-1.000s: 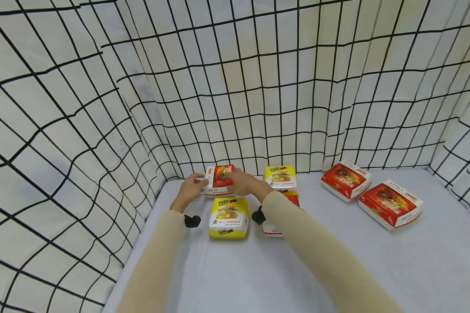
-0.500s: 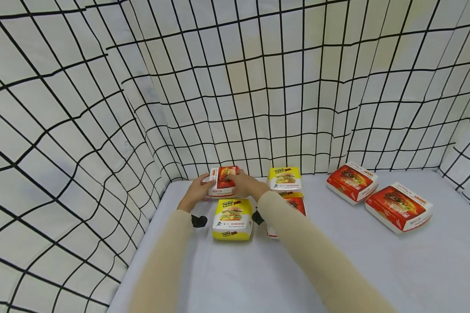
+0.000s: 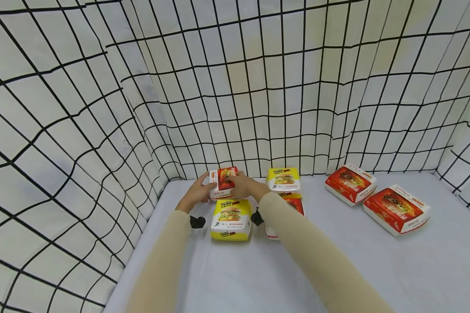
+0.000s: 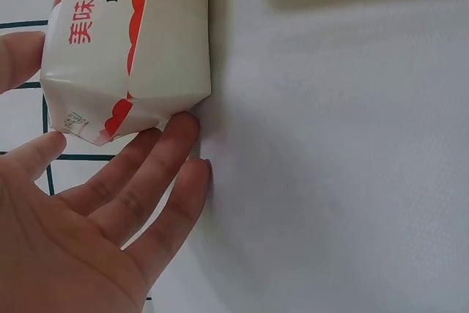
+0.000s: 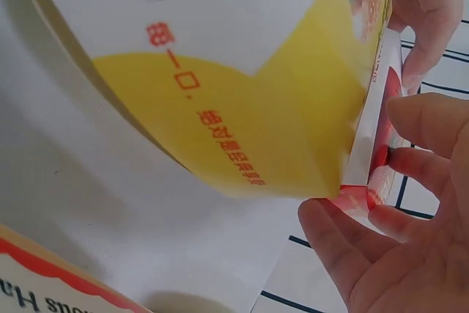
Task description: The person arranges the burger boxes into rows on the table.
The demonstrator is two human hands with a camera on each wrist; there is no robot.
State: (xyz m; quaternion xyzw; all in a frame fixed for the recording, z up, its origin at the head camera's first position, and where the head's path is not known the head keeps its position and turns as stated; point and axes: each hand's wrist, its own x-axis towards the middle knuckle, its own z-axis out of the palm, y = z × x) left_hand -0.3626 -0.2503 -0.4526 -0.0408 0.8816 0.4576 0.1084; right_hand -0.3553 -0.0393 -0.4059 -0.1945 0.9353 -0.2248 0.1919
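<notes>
A white backing (image 3: 215, 113) is rising beyond both grips, and a black net (image 3: 263, 56) is hanging across it and along the left side. A white tabletop (image 3: 407, 274) is extending beneath the grips. The right sleeve (image 3: 317, 256) and the left sleeve (image 3: 160, 261), both cream, are covering the person's arms directly behind the grips. A near red box (image 3: 397, 209) and a far red box (image 3: 350, 184) are lying close together at an angle, well to the right of the right-hand grip. A front yellow box (image 3: 231, 220) is lying between the wrists, just on the person's side of the grips. A rear yellow box (image 3: 283, 180) is lying just right of the right-hand grip; a half-hidden red box (image 3: 293, 205) is lying on its near side, the right sleeve blocking part of it from sight. The red-and-white box (image 3: 224, 179) is sitting between the two grips, directly beyond the front yellow box. The left-hand grip (image 3: 197, 192) is standing spread, its fingertips (image 4: 183, 126) touching the lower edge of that box's left end. The right-hand grip (image 3: 246, 186) is also standing spread, its fingers touching the box's right end. Small black wrist units (image 3: 197, 222) are showing behind the grips.
</notes>
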